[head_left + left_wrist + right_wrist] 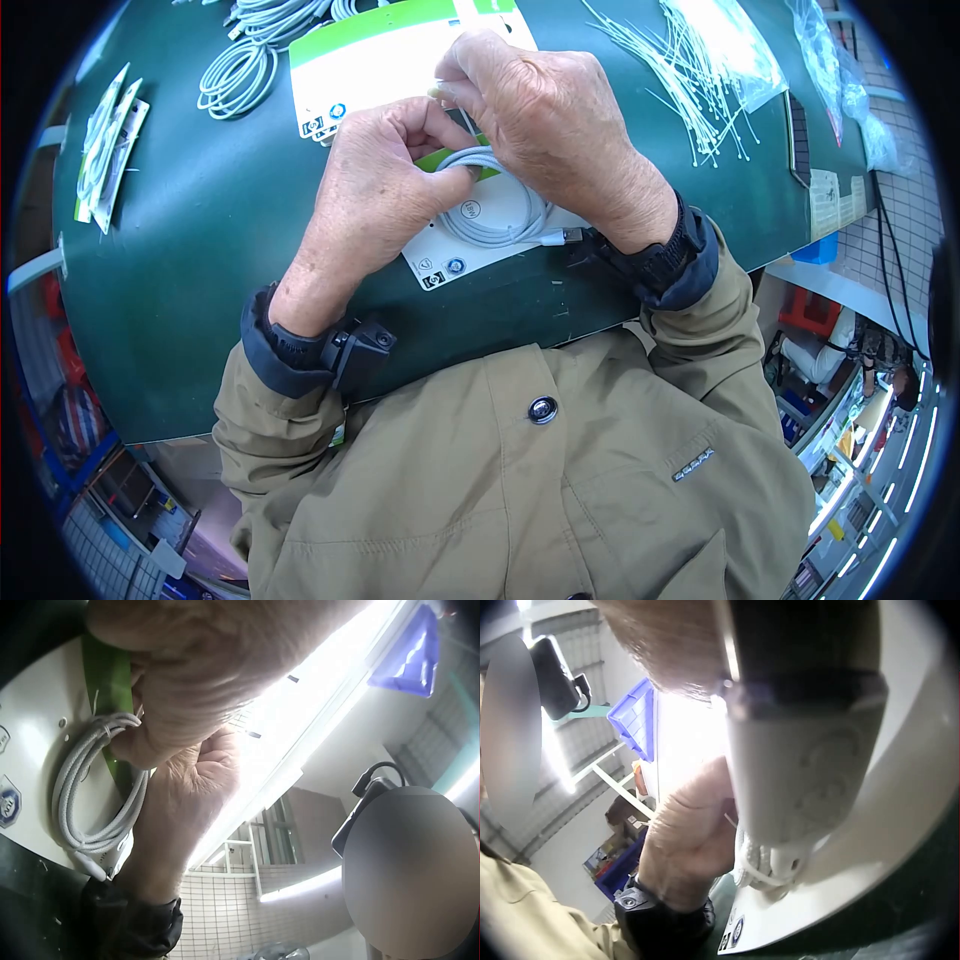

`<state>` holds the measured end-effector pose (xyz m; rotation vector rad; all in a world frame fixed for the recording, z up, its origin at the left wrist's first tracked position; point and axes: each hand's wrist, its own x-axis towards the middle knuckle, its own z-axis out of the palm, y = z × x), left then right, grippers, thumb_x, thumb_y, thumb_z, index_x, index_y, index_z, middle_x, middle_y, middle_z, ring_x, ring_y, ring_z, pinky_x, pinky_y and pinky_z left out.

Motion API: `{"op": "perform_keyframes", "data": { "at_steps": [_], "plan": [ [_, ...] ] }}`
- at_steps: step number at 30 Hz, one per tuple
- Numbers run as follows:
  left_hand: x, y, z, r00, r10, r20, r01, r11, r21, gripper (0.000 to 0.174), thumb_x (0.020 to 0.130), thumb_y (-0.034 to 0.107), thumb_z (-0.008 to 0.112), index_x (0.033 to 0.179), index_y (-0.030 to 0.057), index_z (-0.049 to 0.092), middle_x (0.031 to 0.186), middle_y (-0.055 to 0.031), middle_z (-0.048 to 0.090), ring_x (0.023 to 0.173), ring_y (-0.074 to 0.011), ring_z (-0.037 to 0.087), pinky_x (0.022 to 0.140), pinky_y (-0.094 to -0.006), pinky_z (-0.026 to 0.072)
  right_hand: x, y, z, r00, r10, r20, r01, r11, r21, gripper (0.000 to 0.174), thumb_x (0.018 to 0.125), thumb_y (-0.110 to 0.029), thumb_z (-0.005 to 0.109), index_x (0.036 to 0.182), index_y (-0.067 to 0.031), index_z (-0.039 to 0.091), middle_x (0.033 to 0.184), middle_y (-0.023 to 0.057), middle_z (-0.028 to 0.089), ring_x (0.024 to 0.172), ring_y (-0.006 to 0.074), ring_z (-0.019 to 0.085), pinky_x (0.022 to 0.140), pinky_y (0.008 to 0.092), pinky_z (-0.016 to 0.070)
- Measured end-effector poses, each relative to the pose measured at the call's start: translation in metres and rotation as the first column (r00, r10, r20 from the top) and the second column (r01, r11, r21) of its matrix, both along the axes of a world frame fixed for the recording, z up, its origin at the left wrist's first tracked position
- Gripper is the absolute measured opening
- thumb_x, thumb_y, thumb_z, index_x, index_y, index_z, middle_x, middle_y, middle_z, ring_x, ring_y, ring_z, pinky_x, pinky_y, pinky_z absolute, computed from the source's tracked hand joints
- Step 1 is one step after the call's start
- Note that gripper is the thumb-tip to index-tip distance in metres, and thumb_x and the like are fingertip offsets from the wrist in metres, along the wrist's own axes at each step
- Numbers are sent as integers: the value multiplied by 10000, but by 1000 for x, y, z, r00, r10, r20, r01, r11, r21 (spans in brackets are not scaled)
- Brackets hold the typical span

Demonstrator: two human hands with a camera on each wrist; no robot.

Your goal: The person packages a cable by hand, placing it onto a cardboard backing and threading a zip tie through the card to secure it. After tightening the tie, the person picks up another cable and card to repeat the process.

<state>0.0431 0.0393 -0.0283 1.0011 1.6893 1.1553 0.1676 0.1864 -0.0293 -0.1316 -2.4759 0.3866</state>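
A coiled grey-white USB cable (500,236) lies on a white and green printed card (432,262) in front of the person. The left hand (375,180) holds the coil at its upper left, thumb on top. Above the coil the right hand (560,125) has thumb and forefinger pinched together on a thin white cable tie, whose strand shows between the hands; the fingers hide most of it. In the right wrist view the cable's plug (802,772) looms large near the camera. Small ties bind the coil (71,791) in the left wrist view.
More white and green cards (320,85) lie beyond the hands, beside several coiled cables (238,78). Loose white cable ties (700,110) and a clear plastic bag (735,50) are at the back right. Carded cables (108,150) lie at the far left of the green table (180,330).
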Motion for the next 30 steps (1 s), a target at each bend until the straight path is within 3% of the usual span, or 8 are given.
{"op": "perform_keyframes", "data": {
  "at_steps": [11,17,20,23,26,27,30],
  "plan": [
    [1,0,-2,999,10,41,-12,999,46,219,807,-43,741,1023,-13,749,991,-51,759,1037,-134,721,1020,-311,575,-3,-2,-2,999,42,-33,-45,995,-94,126,964,-150,765,991,-74,667,814,110,717,727,319,733,621,394,574],
    [1,0,-2,995,21,97,-25,999,47,227,803,-50,722,1026,-13,748,990,-32,761,1014,-111,715,967,-288,583,3,-3,1,999,46,-14,-48,928,-369,189,931,-103,788,1098,-29,739,872,136,746,772,313,756,671,379,587],
    [0,0,-1,993,20,119,-25,999,47,230,803,-46,723,1030,-16,744,993,-25,761,1001,-98,711,932,-276,586,8,3,2,997,79,2,-76,958,-276,170,943,-216,754,1076,-120,795,917,121,744,825,316,739,720,427,584],
    [0,0,-1,991,35,131,-45,996,72,238,804,-47,725,1040,-20,739,1001,-31,762,1004,-94,708,915,-267,586,9,2,9,991,125,-52,-130,985,-110,162,921,-194,778,1071,-135,799,912,74,717,838,280,713,734,402,580],
    [-1,1,-1,986,72,149,-87,992,95,271,806,-51,722,1075,-24,740,1024,-50,765,1016,-97,708,925,-272,586,16,-4,22,996,87,17,-83,983,-162,179,897,-167,805,1074,-145,814,908,46,689,834,255,687,737,381,574],
    [-1,1,-1,984,86,156,-102,989,102,286,807,-53,721,1090,-25,741,1033,-58,767,1020,-99,709,931,-276,586,19,-7,28,995,93,34,-83,973,-215,195,903,-131,809,1097,-138,820,901,73,701,823,272,698,731,395,572],
    [0,-2,7,980,74,186,-93,991,97,244,829,-40,727,1071,-27,748,938,-68,778,928,-97,716,870,-279,601,26,-6,37,963,262,67,-196,845,-497,202,919,-93,797,1118,-118,809,890,94,706,811,297,703,728,406,570]
  ]
}}
